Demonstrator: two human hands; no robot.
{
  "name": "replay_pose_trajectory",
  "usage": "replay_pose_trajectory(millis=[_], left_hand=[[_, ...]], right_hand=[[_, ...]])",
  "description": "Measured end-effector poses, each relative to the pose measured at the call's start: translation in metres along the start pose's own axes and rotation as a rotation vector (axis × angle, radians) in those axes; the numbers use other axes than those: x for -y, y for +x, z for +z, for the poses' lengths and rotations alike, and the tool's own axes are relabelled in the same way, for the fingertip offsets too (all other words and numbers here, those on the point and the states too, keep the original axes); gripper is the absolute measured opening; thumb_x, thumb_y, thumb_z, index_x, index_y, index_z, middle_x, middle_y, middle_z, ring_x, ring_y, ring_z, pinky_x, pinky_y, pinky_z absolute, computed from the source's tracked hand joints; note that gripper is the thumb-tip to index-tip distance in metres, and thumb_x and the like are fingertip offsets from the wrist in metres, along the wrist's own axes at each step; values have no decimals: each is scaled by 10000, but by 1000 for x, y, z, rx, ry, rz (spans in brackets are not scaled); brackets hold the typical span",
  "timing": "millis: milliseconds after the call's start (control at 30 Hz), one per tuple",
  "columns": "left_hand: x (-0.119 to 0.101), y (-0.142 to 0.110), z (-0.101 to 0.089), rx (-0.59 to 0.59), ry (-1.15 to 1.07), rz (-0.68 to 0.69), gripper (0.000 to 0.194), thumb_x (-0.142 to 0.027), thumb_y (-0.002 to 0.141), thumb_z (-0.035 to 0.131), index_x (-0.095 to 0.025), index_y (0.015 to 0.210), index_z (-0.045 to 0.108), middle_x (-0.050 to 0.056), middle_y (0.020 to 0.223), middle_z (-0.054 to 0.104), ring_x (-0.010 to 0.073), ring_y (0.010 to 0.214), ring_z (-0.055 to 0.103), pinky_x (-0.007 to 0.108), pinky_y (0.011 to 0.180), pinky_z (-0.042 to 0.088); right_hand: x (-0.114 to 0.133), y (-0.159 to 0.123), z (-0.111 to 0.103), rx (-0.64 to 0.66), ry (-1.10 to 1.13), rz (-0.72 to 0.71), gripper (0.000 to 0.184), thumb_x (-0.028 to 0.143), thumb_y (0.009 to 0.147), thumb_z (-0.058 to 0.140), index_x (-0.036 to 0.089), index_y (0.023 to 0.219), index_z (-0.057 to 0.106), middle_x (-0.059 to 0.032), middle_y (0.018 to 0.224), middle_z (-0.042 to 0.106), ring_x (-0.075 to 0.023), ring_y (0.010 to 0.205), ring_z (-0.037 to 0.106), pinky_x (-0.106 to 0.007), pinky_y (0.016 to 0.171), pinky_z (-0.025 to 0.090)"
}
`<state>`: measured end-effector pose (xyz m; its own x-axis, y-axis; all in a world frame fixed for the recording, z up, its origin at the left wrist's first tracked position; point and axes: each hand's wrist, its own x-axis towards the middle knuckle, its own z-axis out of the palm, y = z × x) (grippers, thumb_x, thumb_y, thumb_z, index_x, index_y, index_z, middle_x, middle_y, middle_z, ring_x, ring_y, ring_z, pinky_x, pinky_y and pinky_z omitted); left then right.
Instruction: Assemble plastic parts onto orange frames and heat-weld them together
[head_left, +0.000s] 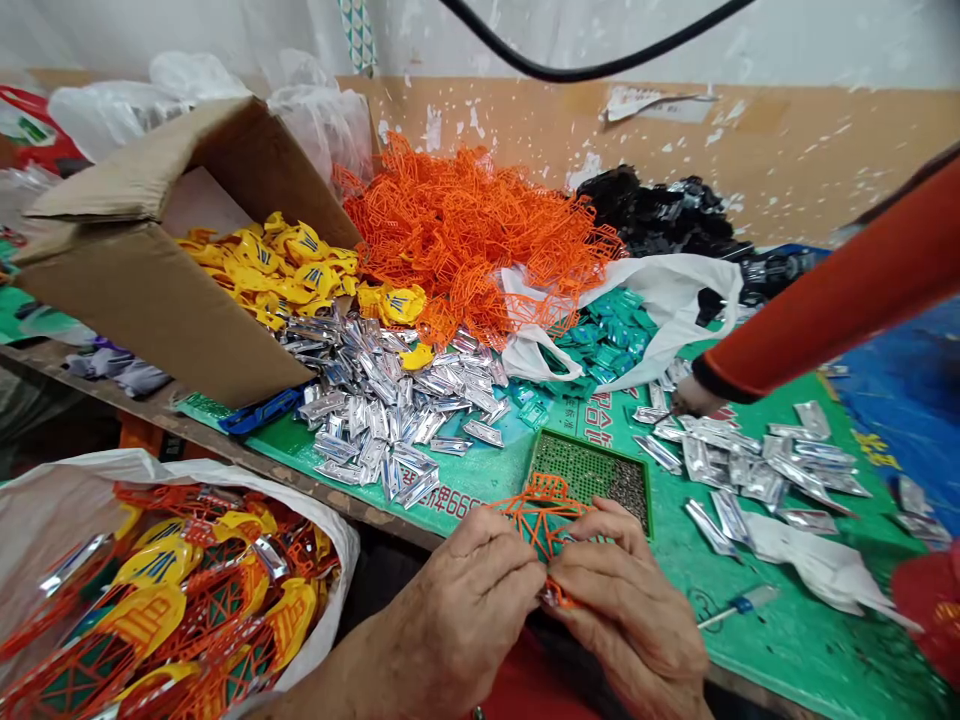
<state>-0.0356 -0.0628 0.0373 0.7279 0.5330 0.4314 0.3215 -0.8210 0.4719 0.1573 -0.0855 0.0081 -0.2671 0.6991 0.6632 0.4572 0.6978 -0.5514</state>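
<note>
Both my hands meet at the near table edge around one orange plastic frame point(541, 512). My left hand point(457, 610) pinches its lower left side with closed fingers. My right hand point(622, 600) grips its lower right side, fingers curled over it. The frame's top lies over a small green tray point(592, 470) filled with tiny dark parts. A loose heap of silver plastic pieces point(382, 400) lies just beyond, to the left.
A big orange frame pile point(465, 225), yellow pieces point(285, 265) spilling from a cardboard box point(150, 290), teal pieces in a white bag point(607, 335) and black parts point(660, 210) fill the back. Another person's orange sleeve point(840, 290) reaches over silver pieces point(750, 465). A bag of assembled parts point(172, 590) sits at lower left.
</note>
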Motion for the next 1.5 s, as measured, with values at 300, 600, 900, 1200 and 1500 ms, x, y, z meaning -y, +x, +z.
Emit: replay_pose_trajectory(millis=[300, 600, 900, 1200, 1500], left_hand=[[1, 0, -9, 156, -14, 26, 202, -21, 903, 390, -81, 856, 577, 67, 847, 587, 186, 872, 475, 364, 871, 467], [1, 2, -10, 103, 41, 51, 197, -45, 910, 410, -78, 917, 604, 83, 877, 628, 190, 907, 506, 346, 890, 487], [4, -5, -2, -118, 14, 119, 194, 10, 836, 495, -87, 962, 606, 79, 893, 678, 174, 881, 553, 328, 857, 525], [3, -5, -3, -110, -91, 61, 203, 20, 830, 467, -131, 902, 581, 63, 856, 687, 156, 816, 554, 312, 786, 525], [1, -5, -5, -77, -127, 22, 187, 33, 794, 484, -139, 845, 537, 54, 793, 653, 152, 777, 550, 300, 729, 483]], right_hand=[[6, -1, 1, 25, -44, -16, 85, 168, 886, 565, 176, 899, 649, -16, 775, 683, -195, 862, 573, -470, 1010, 288], [9, 1, 1, 12, -70, -37, 77, 120, 863, 589, 163, 870, 653, -12, 754, 678, -172, 783, 563, -466, 994, 290], [13, 0, 1, -48, -115, -16, 65, 169, 880, 583, 174, 911, 640, -10, 758, 647, -170, 789, 559, -435, 905, 383], [16, 3, 1, -21, -52, 9, 93, 188, 902, 549, 165, 907, 639, -36, 742, 653, -148, 700, 567, -316, 644, 488], [17, 4, 5, -15, -103, 7, 128, 233, 907, 549, 157, 862, 641, -41, 711, 656, -145, 668, 575, -288, 609, 489]])
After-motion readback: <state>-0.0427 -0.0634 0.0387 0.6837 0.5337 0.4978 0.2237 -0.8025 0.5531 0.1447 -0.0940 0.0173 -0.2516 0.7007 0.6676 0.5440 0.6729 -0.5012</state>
